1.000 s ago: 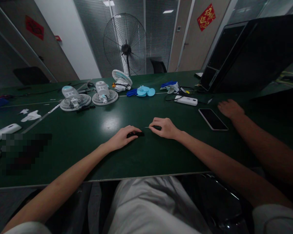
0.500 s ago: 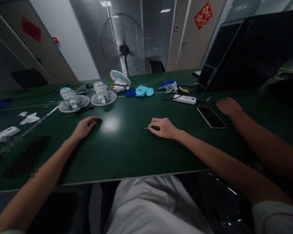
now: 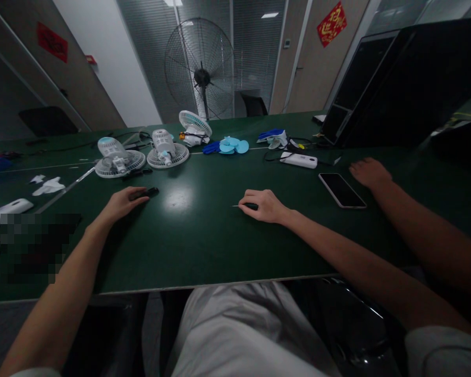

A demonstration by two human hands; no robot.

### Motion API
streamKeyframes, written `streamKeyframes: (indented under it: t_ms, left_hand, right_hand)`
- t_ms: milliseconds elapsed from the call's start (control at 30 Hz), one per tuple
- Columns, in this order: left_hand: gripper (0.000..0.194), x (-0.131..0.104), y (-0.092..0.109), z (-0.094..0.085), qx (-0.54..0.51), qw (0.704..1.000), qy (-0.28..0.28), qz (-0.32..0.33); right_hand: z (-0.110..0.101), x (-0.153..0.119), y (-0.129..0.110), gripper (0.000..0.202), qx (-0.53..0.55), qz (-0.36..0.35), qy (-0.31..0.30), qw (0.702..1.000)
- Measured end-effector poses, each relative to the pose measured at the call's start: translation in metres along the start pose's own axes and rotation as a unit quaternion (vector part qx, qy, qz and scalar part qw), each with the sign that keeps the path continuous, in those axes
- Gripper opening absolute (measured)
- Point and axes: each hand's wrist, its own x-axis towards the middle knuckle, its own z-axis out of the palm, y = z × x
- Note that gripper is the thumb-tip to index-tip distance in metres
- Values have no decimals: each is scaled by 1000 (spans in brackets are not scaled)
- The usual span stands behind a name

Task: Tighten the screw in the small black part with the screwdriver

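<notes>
Head view has my left hand (image 3: 121, 203) pinched around a black object (image 3: 153, 191), my right hand (image 3: 267, 207) closed on a thin-tipped tool (image 3: 251, 206). I'd hold both lightly, that tip clear of my fingers.

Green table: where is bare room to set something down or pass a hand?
Bare on the table: between the left hand and right hand, and from them to the near edge. Crowded: the far side, with small white fans, light blue blades and gloves. To the right, a phone and another person's hand take room.
</notes>
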Motion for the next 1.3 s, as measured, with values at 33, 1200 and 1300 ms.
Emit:
streamKeyframes:
  t_ms: [33,1200,1300]
  left_hand:
    - [64,0,-2,0,22,1000,9,-5]
    - [31,-4,60,32,-38,988,150,-25]
    - [30,-2,59,32,1,986,166,-13]
  right_hand:
    - [0,0,0,24,2,-1,-1,1000]
    - [0,1,-2,23,-6,-4,-6,1000]
    - [0,1,-2,24,-7,-6,-6,1000]
